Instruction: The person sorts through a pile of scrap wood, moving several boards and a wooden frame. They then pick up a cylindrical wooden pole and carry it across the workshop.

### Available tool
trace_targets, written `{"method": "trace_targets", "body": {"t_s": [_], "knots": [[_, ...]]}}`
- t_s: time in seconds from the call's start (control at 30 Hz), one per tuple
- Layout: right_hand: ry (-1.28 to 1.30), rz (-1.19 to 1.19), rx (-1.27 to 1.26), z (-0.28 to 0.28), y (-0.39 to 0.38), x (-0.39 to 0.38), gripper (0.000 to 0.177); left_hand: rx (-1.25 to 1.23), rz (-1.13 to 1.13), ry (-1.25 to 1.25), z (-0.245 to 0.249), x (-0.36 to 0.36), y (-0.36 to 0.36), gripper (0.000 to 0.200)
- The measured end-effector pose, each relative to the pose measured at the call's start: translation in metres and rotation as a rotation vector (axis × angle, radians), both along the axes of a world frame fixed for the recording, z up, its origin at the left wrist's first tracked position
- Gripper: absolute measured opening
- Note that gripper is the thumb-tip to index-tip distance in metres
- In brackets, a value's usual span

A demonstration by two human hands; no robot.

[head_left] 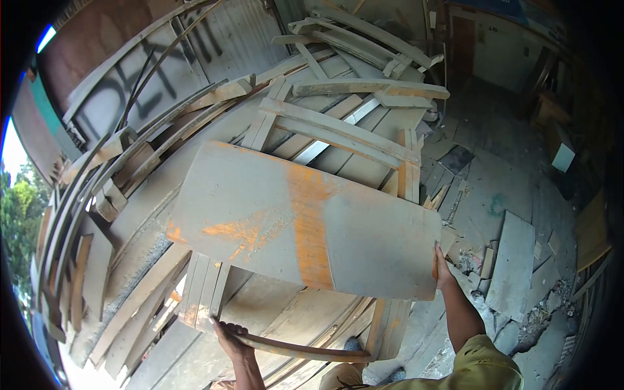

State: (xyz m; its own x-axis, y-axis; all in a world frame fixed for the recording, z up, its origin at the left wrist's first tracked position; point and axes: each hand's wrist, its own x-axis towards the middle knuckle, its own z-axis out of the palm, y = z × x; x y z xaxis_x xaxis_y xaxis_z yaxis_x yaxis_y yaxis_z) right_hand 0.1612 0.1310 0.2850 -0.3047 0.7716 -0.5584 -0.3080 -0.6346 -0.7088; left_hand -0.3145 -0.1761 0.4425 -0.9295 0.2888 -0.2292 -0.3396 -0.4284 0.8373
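A wide grey wooden board [370, 240] with bare orange-brown patches lies across a wooden frame [351, 132], which looks like part of a chair or bench. The frame's rails and short posts show beyond the board's far and near sides. At the near left corner my left hand [233, 339] is closed around the end of the frame's curved front rail [292, 348]. My right hand [443, 270] grips the board's right edge, with its fingers partly hidden at the edge.
Stacked planks and curved wooden pieces [175, 140] fill the left and back. A painted metal sheet [149, 71] stands behind them. At right, rubble and a loose flat panel [511, 260] lie on the floor. My feet [353, 344] are just below the frame.
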Motion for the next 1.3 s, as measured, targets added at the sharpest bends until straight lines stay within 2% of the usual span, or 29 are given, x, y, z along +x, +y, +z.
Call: {"method": "trace_targets", "body": {"t_s": [0.2, 0.27, 0.47, 0.6, 0.67, 0.73, 0.8, 0.87, 0.9, 0.97, 1.0, 1.07, 1.1, 1.13, 1.2, 1.23, 1.3], "knots": [[-0.002, -0.025, 0.029, -0.037, 0.005, -0.007, 0.09, -0.115, 0.027, 0.01, 0.019, -0.006, 0.003, 0.045], [0.073, -0.045, 0.013, -0.056, 0.011, -0.013, 0.092, -0.117, 0.047, 0.018, 0.016, -0.009, 0.004, 0.043], [0.037, -0.088, 0.071, -0.089, 0.016, -0.019, 0.095, -0.126, 0.078, 0.068, 0.02, -0.01, 0.008, 0.043], [0.057, -0.147, 0.024, -0.033, 0.017, -0.039, 0.084, -0.113, 0.069, 0.09, 0.019, -0.011, 0.007, 0.038], [-1.458, -0.359, 0.628, 0.013, 0.028, -0.056, 0.075, -0.118, 0.072, 0.077, 0.022, -0.01, 0.007, 0.036], [-1.17, -0.468, 1.261, 0.076, 0.057, -0.092, 0.069, -0.132, 0.074, 0.064, 0.022, -0.011, 0.006, 0.034], [-1.023, -0.173, 1.348, 0.124, 0.082, -0.14, 0.067, -0.102, 0.059, 0.076, 0.019, -0.011, 0.005, 0.03], [-0.878, 0.197, 1.22, 0.139, 0.12, -0.189, 0.072, -0.098, 0.066, 0.081, 0.019, -0.009, 0.006, 0.035], [-0.87, 0.189, 1.235, 0.149, 0.142, -0.205, 0.072, -0.098, 0.07, 0.086, 0.02, -0.009, 0.007, 0.039], [-0.599, 0.778, 0.869, 0.169, 0.173, -0.235, 0.08, -0.092, 0.077, 0.092, 0.022, -0.008, 0.008, 0.04], [-0.596, 0.778, 0.886, 0.183, 0.173, -0.246, 0.08, -0.099, 0.076, 0.09, 0.021, -0.01, 0.008, 0.04], [-0.765, 0.906, 0.772, 0.221, 0.162, -0.261, 0.093, -0.074, 0.086, 0.084, 0.011, -0.018, 0.006, 0.04], [-0.697, 0.919, 0.721, 0.231, 0.158, -0.265, 0.102, -0.075, 0.075, 0.088, 0.008, -0.02, 0.004, 0.04], [-0.702, 0.919, 0.737, 0.23, 0.166, -0.27, 0.102, -0.071, 0.062, 0.092, 0.005, -0.022, 0.004, 0.039], [-0.418, 1.135, 0.607, 0.227, 0.175, -0.276, 0.111, -0.046, 0.075, 0.094, -0.002, -0.026, 0.002, 0.038], [-0.427, 1.138, 0.617, 0.228, 0.171, -0.279, 0.111, -0.056, 0.081, 0.08, -0.004, -0.026, 0.002, 0.037], [-0.511, 0.824, 0.595, 0.233, 0.158, -0.283, 0.113, -0.052, 0.084, 0.067, -0.005, -0.026, 0.007, 0.036]]}}
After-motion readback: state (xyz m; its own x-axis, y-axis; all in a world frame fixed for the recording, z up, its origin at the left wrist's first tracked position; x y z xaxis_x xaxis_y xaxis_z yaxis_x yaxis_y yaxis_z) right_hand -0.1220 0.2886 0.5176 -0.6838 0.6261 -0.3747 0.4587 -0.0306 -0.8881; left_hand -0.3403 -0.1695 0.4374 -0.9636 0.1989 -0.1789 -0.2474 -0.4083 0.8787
